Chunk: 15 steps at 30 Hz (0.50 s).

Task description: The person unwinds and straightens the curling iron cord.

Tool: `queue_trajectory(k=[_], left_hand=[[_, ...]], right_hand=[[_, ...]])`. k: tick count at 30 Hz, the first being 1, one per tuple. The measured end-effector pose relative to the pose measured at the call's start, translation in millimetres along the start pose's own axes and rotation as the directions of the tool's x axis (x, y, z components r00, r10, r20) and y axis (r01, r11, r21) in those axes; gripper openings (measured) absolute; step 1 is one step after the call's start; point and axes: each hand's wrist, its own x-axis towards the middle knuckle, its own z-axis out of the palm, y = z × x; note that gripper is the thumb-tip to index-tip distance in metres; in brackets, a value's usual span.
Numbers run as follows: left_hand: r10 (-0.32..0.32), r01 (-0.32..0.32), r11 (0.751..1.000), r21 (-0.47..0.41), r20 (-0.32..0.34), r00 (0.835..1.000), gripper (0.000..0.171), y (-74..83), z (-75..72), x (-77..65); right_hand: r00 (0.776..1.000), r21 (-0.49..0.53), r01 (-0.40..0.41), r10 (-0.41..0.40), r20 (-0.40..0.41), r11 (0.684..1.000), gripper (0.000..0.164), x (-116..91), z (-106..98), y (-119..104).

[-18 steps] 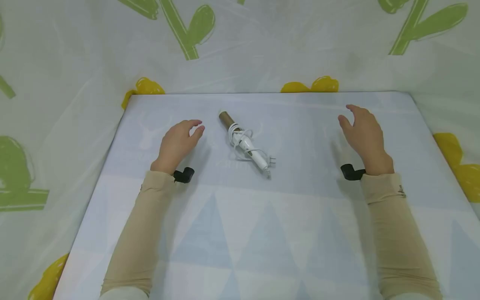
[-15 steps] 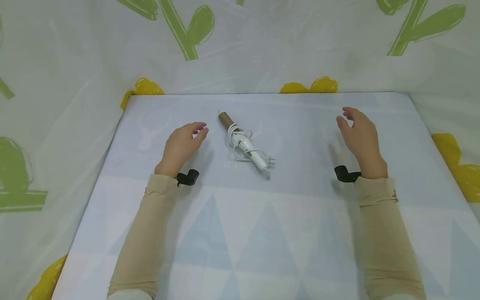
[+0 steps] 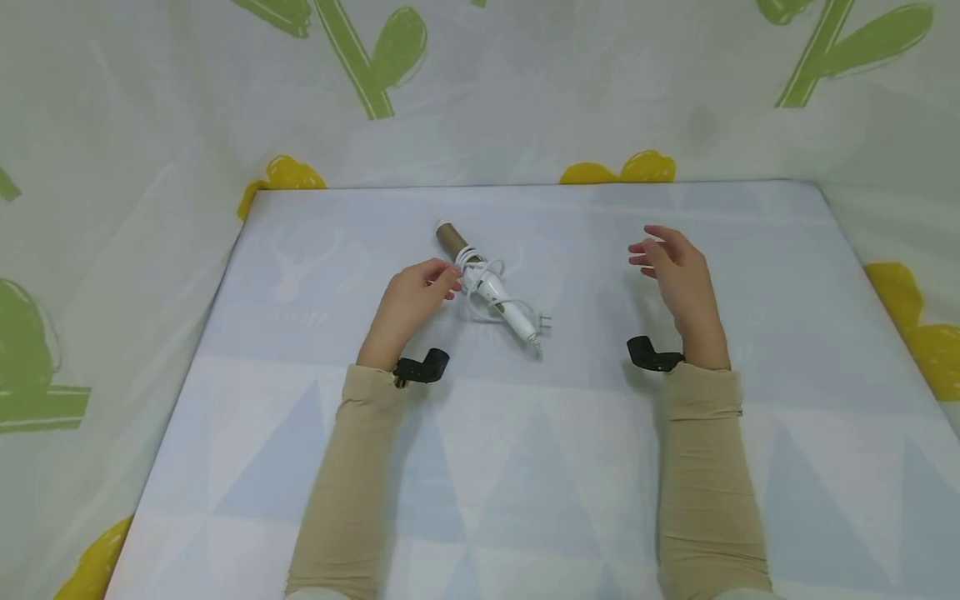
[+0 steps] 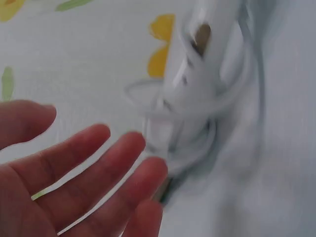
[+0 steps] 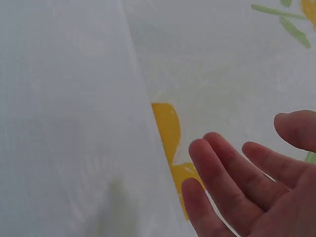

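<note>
A white curling iron (image 3: 516, 317) with a golden-brown barrel lies slantwise on the table, its barrel end toward the back left. Its white cord (image 3: 465, 260) is wound in loops around the body, and the two-pin plug (image 3: 543, 322) sticks out to the right. My left hand (image 3: 411, 302) is at its left side, fingertips right by the cord loops. In the left wrist view the fingers (image 4: 126, 148) are spread and loosely bent, with nothing held. My right hand (image 3: 686, 287) hovers to the right of the curling iron, relaxed fingers (image 5: 224, 180) pointing inward and holding nothing.
The table (image 3: 562, 492) has a pale cover with blue triangles. A white curtain (image 3: 510, 100) with green and yellow plant prints hangs behind it and along both sides. Each wrist wears a black camera mount (image 3: 423, 367).
Both hands have moved inward: the left to the right, up to the curling iron's cord, and the right to the left. The curling iron lies as before.
</note>
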Motion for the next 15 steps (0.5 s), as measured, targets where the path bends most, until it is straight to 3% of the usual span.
queue_trajectory(k=[3, 5, 9, 15], left_hand=[[-0.041, 0.05, 0.981, -0.186, 0.053, 0.998, 0.032, -1.6, 5.9, 1.1], [-0.073, 0.078, 0.962, -0.262, 0.031, 0.997, 0.031, -4.7, 7.9, 0.0], [-0.077, 0.059, 0.951, -0.303, -0.048, 0.996, 0.029, -9.0, 11.2, -3.3], [-0.035, 0.049, 0.956, -0.289, 0.051, 0.998, 0.031, -5.5, 27.4, -6.1]], right_hand=[[0.995, 0.067, -0.003, -0.004, 0.104, 0.998, 0.053, -1, 10, 0], [0.986, 0.072, -0.012, -0.001, 0.169, 0.997, 0.055, -1, 18, 1], [0.966, 0.065, -0.025, 0.007, 0.258, 0.998, 0.054, 0, 34, 4], [0.92, 0.054, 0.014, -0.034, 0.39, 0.998, 0.045, 2, 48, 3]])
